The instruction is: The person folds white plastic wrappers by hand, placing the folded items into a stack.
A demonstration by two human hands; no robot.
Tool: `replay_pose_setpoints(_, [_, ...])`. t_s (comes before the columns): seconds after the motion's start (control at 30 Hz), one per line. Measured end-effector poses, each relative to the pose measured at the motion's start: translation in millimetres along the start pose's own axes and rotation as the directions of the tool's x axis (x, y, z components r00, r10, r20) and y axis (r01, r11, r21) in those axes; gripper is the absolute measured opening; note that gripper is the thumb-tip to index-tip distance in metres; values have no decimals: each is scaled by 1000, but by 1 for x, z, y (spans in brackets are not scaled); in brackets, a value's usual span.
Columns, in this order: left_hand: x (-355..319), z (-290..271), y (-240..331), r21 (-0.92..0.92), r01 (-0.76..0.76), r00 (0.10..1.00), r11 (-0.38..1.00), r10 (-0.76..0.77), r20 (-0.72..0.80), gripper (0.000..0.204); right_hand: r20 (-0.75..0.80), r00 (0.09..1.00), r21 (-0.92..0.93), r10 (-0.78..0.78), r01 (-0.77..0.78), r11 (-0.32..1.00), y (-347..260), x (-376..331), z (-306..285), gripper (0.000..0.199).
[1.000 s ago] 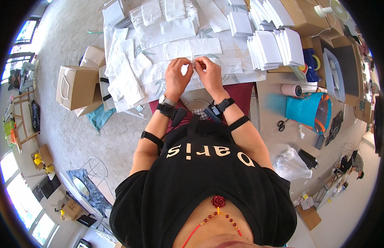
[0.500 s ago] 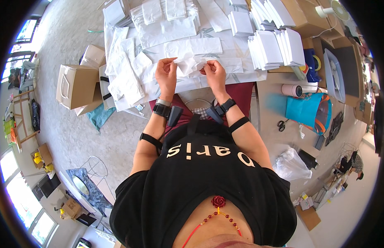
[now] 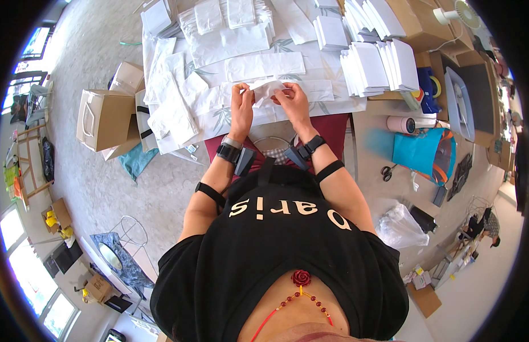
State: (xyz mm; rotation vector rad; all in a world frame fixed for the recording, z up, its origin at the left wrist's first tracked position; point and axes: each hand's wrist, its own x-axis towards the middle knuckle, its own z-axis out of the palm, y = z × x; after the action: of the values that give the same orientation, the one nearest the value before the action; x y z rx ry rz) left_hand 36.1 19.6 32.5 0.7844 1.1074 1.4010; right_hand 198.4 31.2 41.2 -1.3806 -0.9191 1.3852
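Observation:
Near the table's front edge, my left hand and my right hand are close together. Between them is a thin, limp white sheet, perhaps a soft plastic bag; its kind is not certain. Each hand pinches one side of it, and its middle is crumpled. Under and beside it a long white strip lies flat. Just beyond my hands rests another folded white piece. A loose heap of similar white pieces lies to the left of my left hand.
Flat white pieces are layered at the back of the table. Stacks of folded white packets stand at the right. Cardboard boxes sit left of the table. On the right floor are a turquoise bag and scissors.
My left hand has moved right, closer to my right hand, which has shifted slightly left. The white sheet between them is now more bunched and raised.

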Motion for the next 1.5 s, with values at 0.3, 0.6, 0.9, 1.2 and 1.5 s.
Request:
replay_pose_setpoints(0.3, [-9,-2,-9,66,36,997,997,-40,62,7,-98,987,-234,-127,101,967,22,13,-1,24])
replay_pose_setpoints(0.6, [-14,-1,-12,89,29,996,996,-36,76,6,-58,990,153,130,-119,981,0,8,1,30])
replay_pose_setpoints(0.9, [-17,-4,7,283,-29,999,959,15,51,11,-136,991,-127,-12,-5,992,17,16,-10,24])
replay_pose_setpoints(1.2, [11,-77,10,213,-167,727,963,266,-633,17,-119,991,-337,-65,21,941,22,18,-32,20])
replay_pose_setpoints(1.5, [-8,-48,5,817,-17,800,576,498,-334,48,-139,979,-364,-151,91,927,21,9,-32,22])
